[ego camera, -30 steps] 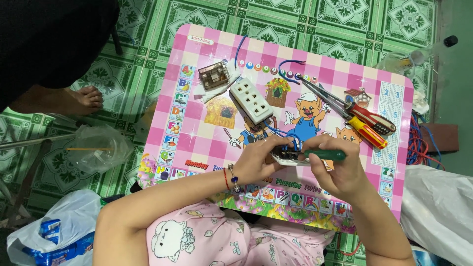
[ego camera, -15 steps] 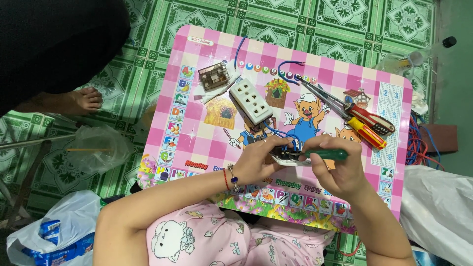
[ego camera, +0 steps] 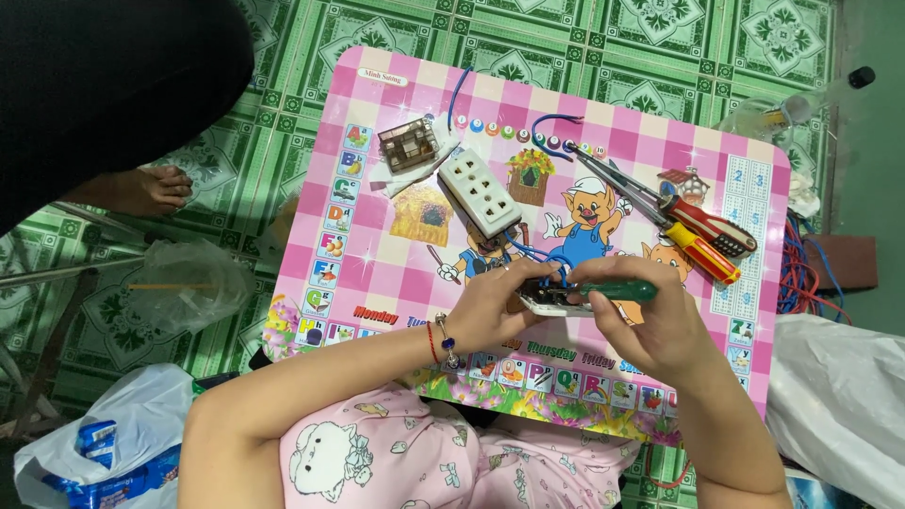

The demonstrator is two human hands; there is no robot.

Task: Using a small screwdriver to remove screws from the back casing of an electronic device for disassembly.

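A small lap table (ego camera: pixel 377 264) stands on the tiled floor (ego camera: pixel 283 123) over the person's legs; near its near edge, right of the middle, the left hand (ego camera: pixel 495 306) and right hand (ego camera: pixel 650 320) meet on a small socket part (ego camera: pixel 547 300), the right one holding a screwdriver (ego camera: pixel 613 290) across it. Behind the hands, toward the middle, lies a power strip (ego camera: pixel 479 191), with an opened switch housing (ego camera: pixel 407 144) just left of it near the far edge, and pliers (ego camera: pixel 660 203) and another screwdriver (ego camera: pixel 702 253) toward the right edge. Off the table, a plastic bag (ego camera: pixel 189 283) lies on the floor to the left and a bundle of wires (ego camera: pixel 801 273) to the right.
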